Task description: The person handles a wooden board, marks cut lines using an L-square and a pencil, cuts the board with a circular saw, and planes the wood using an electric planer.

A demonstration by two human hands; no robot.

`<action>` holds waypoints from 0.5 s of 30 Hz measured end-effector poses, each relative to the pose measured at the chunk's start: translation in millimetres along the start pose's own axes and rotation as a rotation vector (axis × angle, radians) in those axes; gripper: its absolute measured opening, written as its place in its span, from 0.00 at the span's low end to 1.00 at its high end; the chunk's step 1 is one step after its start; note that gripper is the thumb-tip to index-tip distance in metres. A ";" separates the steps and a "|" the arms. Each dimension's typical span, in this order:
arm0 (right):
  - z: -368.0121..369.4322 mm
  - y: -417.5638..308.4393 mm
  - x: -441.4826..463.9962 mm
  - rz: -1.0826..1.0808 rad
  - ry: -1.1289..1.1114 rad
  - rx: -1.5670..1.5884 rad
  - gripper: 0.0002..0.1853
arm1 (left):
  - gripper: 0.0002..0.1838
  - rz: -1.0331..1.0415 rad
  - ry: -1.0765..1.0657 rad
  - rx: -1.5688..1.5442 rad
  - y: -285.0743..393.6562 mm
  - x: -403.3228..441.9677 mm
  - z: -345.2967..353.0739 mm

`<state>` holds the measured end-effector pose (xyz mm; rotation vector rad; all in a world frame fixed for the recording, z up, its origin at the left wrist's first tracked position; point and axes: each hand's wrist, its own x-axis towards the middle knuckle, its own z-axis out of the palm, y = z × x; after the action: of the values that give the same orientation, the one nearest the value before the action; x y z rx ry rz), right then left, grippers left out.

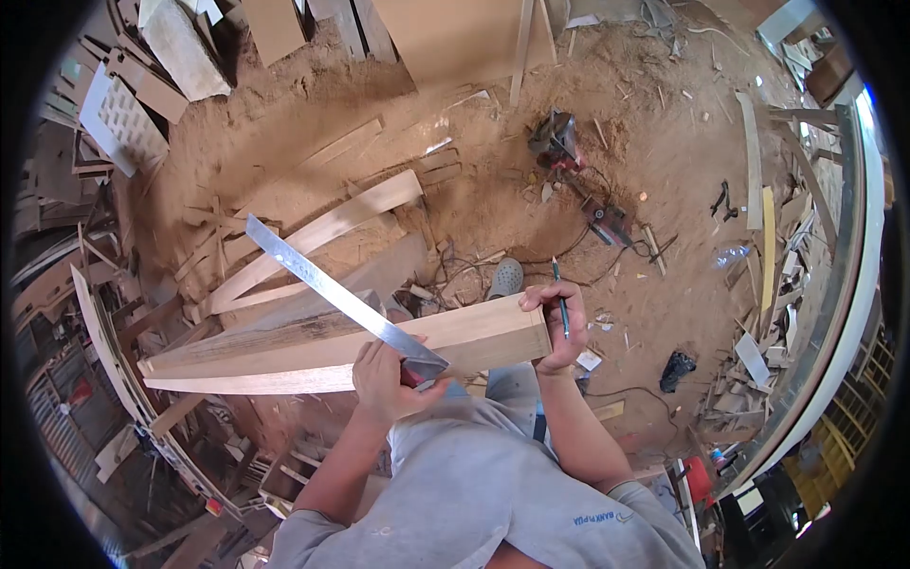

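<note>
My left hand (384, 381) is closed around the dark red handle of a try square (327, 286). The square's long metal blade slants up and left across a pale wooden beam (455, 334). That beam runs from the left to in front of my body, its near end at my right hand (561, 327). My right fingers wrap the beam's end, thumb on top, and also hold a dark green pencil (563, 302), which points upward. A faint line crosses the wood near that end.
More boards (322, 228) lie on the sawdust-covered ground beyond the beam. Two corded power tools (607, 220) rest ahead, their cables trailing near a grey clog (507, 278). Wood offcuts (749, 379) are heaped at right; panels (185, 52) lean at the far left.
</note>
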<state>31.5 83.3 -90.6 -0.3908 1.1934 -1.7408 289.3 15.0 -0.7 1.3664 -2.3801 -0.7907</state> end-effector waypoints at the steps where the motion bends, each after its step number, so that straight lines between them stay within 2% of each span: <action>1: -0.1 -0.4 0.9 0.000 -0.010 -0.001 0.34 | 0.39 -0.001 -0.001 -0.001 0.6 0.6 -0.6; 7: -0.1 -4.2 4.4 -0.019 -0.088 -0.061 0.34 | 0.39 0.012 0.016 -0.028 -4.2 0.1 1.3; 11: 10.1 -7.6 5.6 0.029 0.030 -0.133 0.34 | 0.39 -0.044 -0.043 -0.035 -2.2 3.9 -8.7; 14: 24.0 -15.1 12.0 0.068 0.156 -0.209 0.31 | 0.39 -0.304 -0.191 -0.206 -8.4 17.1 -24.1; 15: 28.6 -15.6 15.7 0.080 0.199 -0.260 0.29 | 0.42 -0.240 -0.167 -0.214 -10.0 26.1 -30.1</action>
<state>35.4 55.7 -67.6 -0.3226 1.5661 -1.5874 297.9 -21.0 17.1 1.5665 -2.1940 -1.2304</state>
